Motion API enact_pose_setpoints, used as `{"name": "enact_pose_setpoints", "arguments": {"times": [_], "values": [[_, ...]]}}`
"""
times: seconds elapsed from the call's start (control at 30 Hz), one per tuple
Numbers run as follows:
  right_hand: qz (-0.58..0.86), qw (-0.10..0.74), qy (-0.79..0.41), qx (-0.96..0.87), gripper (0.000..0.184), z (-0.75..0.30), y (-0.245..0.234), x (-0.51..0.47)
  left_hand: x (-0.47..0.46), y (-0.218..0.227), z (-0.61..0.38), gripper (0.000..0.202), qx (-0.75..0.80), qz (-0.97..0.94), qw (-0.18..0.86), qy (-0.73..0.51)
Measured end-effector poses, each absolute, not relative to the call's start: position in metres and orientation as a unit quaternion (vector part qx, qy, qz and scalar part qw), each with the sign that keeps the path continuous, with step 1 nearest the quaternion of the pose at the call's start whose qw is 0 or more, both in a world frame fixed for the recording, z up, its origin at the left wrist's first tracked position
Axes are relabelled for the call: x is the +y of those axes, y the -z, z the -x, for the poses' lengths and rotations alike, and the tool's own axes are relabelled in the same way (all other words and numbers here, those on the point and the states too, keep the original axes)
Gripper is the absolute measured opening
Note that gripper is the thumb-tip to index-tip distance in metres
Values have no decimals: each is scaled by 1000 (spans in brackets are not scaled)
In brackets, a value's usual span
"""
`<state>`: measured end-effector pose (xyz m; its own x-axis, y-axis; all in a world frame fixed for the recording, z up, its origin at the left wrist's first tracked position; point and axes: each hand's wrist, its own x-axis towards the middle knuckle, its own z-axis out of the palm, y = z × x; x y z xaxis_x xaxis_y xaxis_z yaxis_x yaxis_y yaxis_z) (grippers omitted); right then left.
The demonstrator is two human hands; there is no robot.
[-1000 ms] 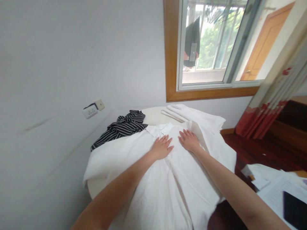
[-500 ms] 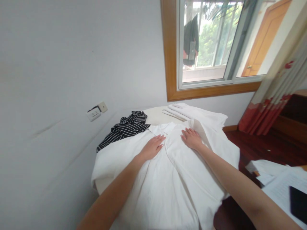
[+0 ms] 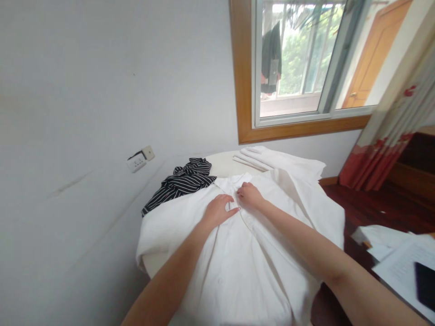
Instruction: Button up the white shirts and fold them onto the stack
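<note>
A single head-worn camera looks forward and down along both forearms, close over the round worktop (image 3: 222, 165). It faces the wall corner, with the window (image 3: 299, 59) up right and the floor at right.

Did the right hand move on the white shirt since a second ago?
Yes. The right hand slid left across the white cotton shirt, toward its collar and the left hand.

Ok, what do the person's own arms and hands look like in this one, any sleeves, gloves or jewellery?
Both arms are bare along all that shows, with no sleeve visible. The left hand and right hand are ungloved; no ring, watch or bracelet can be seen. Fingernails look short and unpainted, though they are small in the view.
</note>
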<state>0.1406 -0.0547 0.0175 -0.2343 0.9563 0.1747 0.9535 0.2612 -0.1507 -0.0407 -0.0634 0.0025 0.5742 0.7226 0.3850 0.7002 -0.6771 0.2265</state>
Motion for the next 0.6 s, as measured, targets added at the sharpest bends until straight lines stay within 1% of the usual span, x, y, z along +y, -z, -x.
{"name": "enact_pose_setpoints", "arguments": {"times": [0.1,0.3,0.43,0.6], "values": [[604,142,9,-784,32,-142,-10,-57,-70,-4,36,36,410,-884,21,-226],[593,171,31,-786,34,-151,-1,-64,-73,-4,32,15,402,-887,14,-226],[580,170,31,-796,34,-150,-2,-65,-73,0,30,4,405,-888,0,-219],[571,161,24,-805,35,-152,-2,-64,-68,6,29,9,413,-878,17,-242]]}}
